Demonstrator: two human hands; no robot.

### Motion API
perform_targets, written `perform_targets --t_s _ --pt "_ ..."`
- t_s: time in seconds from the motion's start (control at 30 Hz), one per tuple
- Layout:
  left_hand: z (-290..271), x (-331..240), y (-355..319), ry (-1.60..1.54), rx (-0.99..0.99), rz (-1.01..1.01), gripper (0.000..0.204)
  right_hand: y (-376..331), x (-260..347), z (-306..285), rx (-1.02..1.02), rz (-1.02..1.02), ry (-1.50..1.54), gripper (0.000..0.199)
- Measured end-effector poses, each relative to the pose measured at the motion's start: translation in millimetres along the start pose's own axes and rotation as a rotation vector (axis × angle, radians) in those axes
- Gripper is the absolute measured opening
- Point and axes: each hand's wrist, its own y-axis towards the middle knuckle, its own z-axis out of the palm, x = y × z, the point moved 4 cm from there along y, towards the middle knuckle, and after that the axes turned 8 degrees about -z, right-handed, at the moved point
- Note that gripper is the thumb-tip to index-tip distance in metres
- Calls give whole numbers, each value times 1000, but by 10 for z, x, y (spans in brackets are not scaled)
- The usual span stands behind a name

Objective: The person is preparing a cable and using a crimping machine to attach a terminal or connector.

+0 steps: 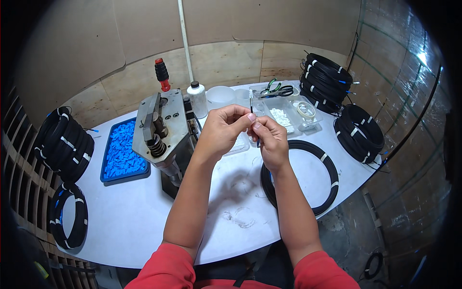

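Observation:
Both hands meet above the middle of the table around the end of a thin black cable (251,109), which stands upright with a pale tip. My left hand (222,129) is closed, pinching the cable between thumb and forefinger just below the tip. Close beneath it, my right hand (273,142) is closed on the same cable, a short length showing under its fingers. The fingers partly hide the cable. Beside my right forearm lies a coil of black cable (332,172) bound with white ties.
A metal press (166,118) with a red-and-black handle stands left of my arms. Beyond it is a blue tray (126,179) of small blue pieces. Coil stacks (67,147) (327,79) flank the table. At the back are a white bottle (197,98), pliers (273,89) and a clear parts box (308,126).

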Motion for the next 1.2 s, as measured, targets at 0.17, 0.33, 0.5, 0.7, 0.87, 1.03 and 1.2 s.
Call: perform_targets --t_s 0.17,0.33,0.5,0.7,0.87,1.03,1.2 --pt "57 -84 -40 116 -85 69 19 -5 30 50 -31 -102 -90 12" --pt "146 -217 -109 462 -239 280 18 -12 42 42 -79 -149 -40 9" --pt "72 44 10 20 -157 80 21 -17 62 49 -86 -179 12 8" --pt "81 103 50 -121 -93 -42 17 -24 -27 6 -107 -116 14 11" --pt "44 104 56 -96 -136 -53 17 -23 -62 15 -111 -25 -49 12" --pt "32 109 62 -84 -179 -39 19 -17 -19 70 -109 17 -42 15" --pt "29 107 63 -70 -198 -28 19 -17 -13 72 -91 85 -61 18"
